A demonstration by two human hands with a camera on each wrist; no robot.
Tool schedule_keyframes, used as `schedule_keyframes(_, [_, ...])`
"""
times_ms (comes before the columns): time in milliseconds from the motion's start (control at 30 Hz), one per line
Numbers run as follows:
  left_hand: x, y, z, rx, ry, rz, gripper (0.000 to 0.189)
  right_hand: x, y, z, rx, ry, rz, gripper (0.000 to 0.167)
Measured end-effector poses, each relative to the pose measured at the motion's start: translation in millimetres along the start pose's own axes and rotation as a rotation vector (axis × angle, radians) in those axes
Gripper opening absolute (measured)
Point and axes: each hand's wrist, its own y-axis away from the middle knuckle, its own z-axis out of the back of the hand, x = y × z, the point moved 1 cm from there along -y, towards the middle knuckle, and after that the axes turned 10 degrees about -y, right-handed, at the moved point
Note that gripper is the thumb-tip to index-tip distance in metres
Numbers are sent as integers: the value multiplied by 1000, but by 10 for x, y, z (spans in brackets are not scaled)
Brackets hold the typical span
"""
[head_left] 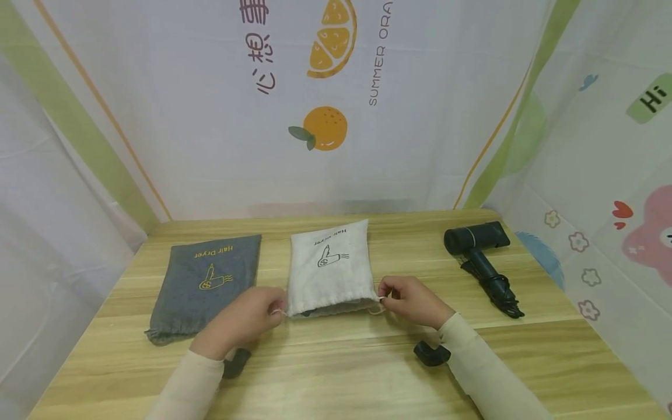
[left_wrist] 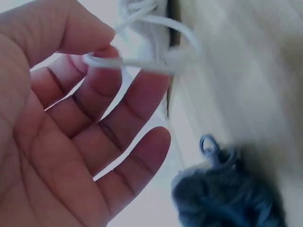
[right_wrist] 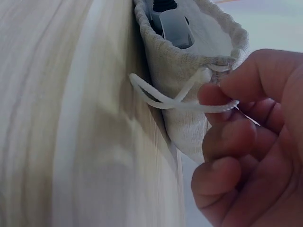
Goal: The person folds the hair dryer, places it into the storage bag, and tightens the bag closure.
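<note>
A white drawstring bag (head_left: 331,268) printed "Hair Dryer" lies mid-table, its gathered mouth toward me and partly open. At the bag's left corner, my left hand (head_left: 252,315) pinches a white drawstring (left_wrist: 142,64) between thumb and forefinger, the other fingers loosely spread. My right hand (head_left: 412,300) pinches the drawstring (right_wrist: 189,107) at the opposite corner, with a loop of cord hanging beside it. Inside the mouth, the right wrist view shows a black cord and a pale plug-like piece (right_wrist: 175,28).
A grey drawstring bag (head_left: 210,280) printed "Hair Dryer" lies on the left. At the right rests a black hair dryer (head_left: 478,239) with its cord bundled. Black curved pieces (head_left: 431,353) sit near each forearm on the wooden table (head_left: 336,373). Printed curtains surround the table.
</note>
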Motion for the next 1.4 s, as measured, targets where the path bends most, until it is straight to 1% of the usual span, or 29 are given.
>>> schedule_keyframes(67, [10, 24, 41, 16, 30, 15, 14, 3, 5, 8, 1, -3, -6, 15])
schedule_keyframes(167, [36, 52, 80, 29, 64, 25, 17, 9, 10, 22, 6, -8, -26, 15])
schedule_keyframes(267, [60, 70, 96, 27, 92, 23, 19, 8, 11, 30, 13, -9, -40, 14])
schedule_keyframes(333, [69, 79, 99, 17, 92, 17, 19, 9, 13, 34, 19, -9, -48, 14])
schedule_keyframes(400, [75, 90, 103, 16, 78, 9, 15, 11, 15, 38, 26, -8, -56, 14])
schedule_keyframes(467, [76, 104, 102, 35, 65, -1, 11, 17, 17, 42, 32, -7, -60, 13])
schedule_keyframes(533, [80, 113, 89, 47, 47, -25, 17, 26, 18, 44, 36, -8, -62, 13])
schedule_keyframes(633, [77, 105, 56, 43, 31, -37, 26, 41, 16, 45, 42, -9, -60, 13])
schedule_keyframes(733, [69, 48, -7, 2, -38, -42, 31, 57, 14, 45, 48, -8, -56, 12])
schedule_keyframes(867, [55, -53, -130, -14, -125, -40, 32, 60, 13, 41, 51, -12, -52, 12])
schedule_keyframes(933, [47, -85, -181, -9, -140, -41, 34, 49, 12, 37, 53, -18, -48, 13])
schedule_keyframes(1033, [30, -99, -205, -7, -139, -25, 34, 34, 11, 34, 54, -20, -40, 13])
schedule_keyframes(1133, [6, -78, -167, 6, -81, 18, 31, 32, 14, 38, 55, -10, -31, 13])
schedule_keyframes(1300, [23, -34, -83, 19, 100, 79, 21, 35, 33, 61, 58, 25, -31, 13])
schedule_keyframes(1333, [34, -24, -77, 18, 128, 80, 20, 34, 38, 66, 58, 33, -32, 13])
schedule_keyframes(1400, [45, 3, -68, 25, 178, 109, 19, 28, 47, 76, 58, 48, -38, 13])
